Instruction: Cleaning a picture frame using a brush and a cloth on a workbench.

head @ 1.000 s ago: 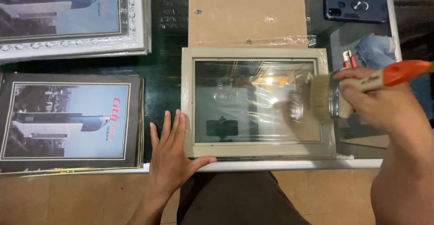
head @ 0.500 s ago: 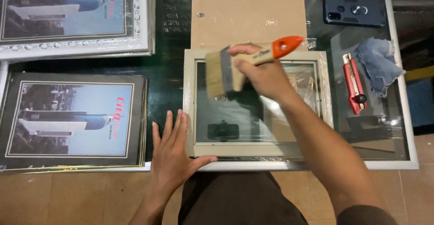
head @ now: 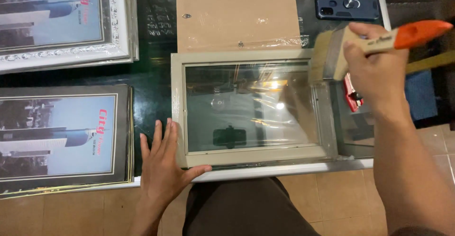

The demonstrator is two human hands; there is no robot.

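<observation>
Here, two hands are at work over a dark glass-topped table (head: 151, 98) edged in pale metal. The right hand (head: 379, 70) is closed around the wooden neck of one broad paintbrush (head: 374, 39) with an orange handle end; its pale bristles sit over the upper right corner of the frame. The left hand (head: 161, 169) lies flat with fingers spread, holding nothing, pressing on the table at the lower left corner of the frame, thumb along its bottom edge.

One beige picture frame (head: 253, 105) lies flat in the middle of the table, its glass pane reflecting a lamp and a dark shape. Just above it, touching its top edge, lies one brown backing board (head: 237, 13) partly covered in clear film. To the left are two framed posters: one in a white ornate frame (head: 66, 22) at the top and one in a dark frame (head: 61, 136) below it, which seems to rest on a stack of similar ones, their number hard to tell. One dark blue phone case (head: 348, 4) lies at the top right corner. One red tool (head: 351, 96), mostly hidden behind the wrist, lies right of the frame.

The floor (head: 80, 212) under the table is tan tile, and the person's dark-clothed lap shows at the bottom edge.
</observation>
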